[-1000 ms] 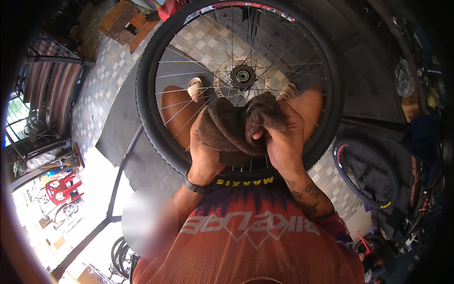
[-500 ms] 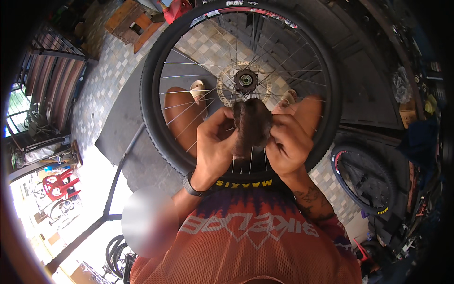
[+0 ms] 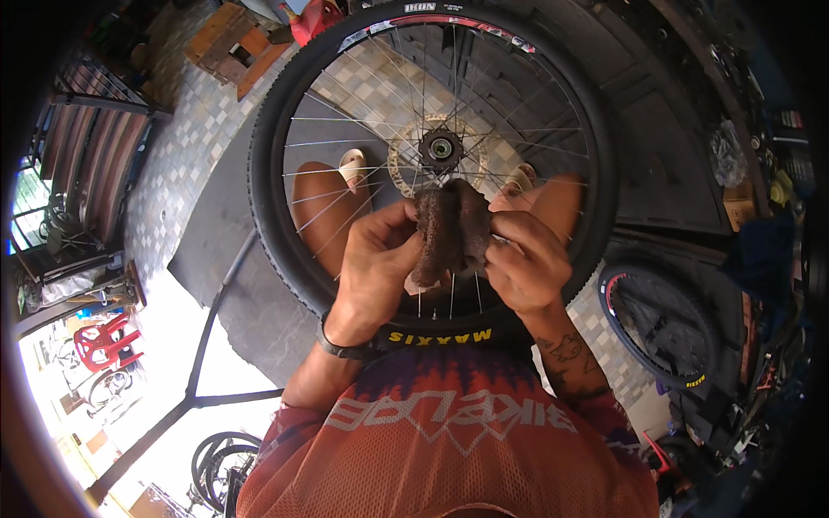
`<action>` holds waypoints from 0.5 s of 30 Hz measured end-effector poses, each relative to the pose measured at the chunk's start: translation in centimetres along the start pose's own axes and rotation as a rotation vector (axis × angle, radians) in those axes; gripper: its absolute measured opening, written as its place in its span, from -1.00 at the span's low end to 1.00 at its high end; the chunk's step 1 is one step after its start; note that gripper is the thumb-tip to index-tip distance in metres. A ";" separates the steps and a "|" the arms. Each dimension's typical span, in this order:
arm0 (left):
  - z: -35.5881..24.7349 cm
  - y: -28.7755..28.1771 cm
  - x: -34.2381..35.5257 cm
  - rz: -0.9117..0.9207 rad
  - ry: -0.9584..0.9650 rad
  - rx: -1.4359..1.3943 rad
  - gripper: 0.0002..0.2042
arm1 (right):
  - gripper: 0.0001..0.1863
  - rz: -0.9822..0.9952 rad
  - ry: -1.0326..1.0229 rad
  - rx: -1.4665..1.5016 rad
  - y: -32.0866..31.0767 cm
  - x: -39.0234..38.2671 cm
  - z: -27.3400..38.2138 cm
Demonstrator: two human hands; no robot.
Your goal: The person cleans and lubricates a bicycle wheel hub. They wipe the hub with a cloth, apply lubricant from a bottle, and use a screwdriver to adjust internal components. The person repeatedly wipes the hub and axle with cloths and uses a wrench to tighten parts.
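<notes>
Between my hands is a dirty dark brown rag (image 3: 447, 229), bunched and folded. My left hand (image 3: 376, 263) pinches its left edge between thumb and fingers. On the other side, my right hand (image 3: 528, 261) grips the right edge with curled fingers. Below the rag, a bicycle wheel (image 3: 269, 186) with a black knobbly tyre rests against me over my legs. Its hub (image 3: 441, 149) carries a toothed dark part, with a silver disc brake rotor (image 3: 400, 164) behind. The rag hides some of the lower spokes.
A second bicycle wheel (image 3: 615, 324) lies at the right. Dark mats (image 3: 211, 250) cover part of the tiled floor. Thin metal legs of a stand (image 3: 203, 345) reach in at the left. A wooden stool (image 3: 226, 47) and a red container (image 3: 313, 22) stand far off.
Both hands still hold the rag, which has been turned and spread a little, showing more of its folded face. The wheel appears slightly further left in view.
</notes>
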State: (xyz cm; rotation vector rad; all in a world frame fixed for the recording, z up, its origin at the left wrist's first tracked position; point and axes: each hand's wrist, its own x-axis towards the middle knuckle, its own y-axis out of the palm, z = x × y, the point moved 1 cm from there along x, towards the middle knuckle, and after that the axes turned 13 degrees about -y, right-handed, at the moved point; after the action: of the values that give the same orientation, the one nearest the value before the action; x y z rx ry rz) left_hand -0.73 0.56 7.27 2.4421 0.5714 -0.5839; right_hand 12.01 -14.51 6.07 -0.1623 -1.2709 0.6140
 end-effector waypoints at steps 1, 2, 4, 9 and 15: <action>0.1 -0.2 0.0 0.010 -0.003 -0.037 -0.84 | -0.80 -0.005 0.011 0.031 -0.2 -0.1 0.1; 0.2 -0.4 0.1 0.019 -0.004 -0.076 -0.85 | -0.88 -0.028 0.085 0.112 -0.2 -0.3 0.1; 0.5 -0.8 0.2 0.045 -0.010 -0.152 -0.82 | -0.92 -0.104 0.320 0.236 -0.2 -0.7 0.1; 1.0 -1.8 0.7 0.127 0.058 -0.294 -0.75 | -0.67 -0.716 0.968 0.917 0.2 -1.8 -0.1; 0.9 -1.2 0.7 0.086 0.116 -0.253 -0.78 | -0.53 -0.466 0.929 0.868 -0.3 -1.0 0.7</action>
State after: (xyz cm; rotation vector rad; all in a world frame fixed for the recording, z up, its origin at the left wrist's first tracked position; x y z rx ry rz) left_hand -0.99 1.09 5.72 2.2571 0.5478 -0.3156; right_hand 11.30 -15.45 5.55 0.5141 -0.0649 0.5288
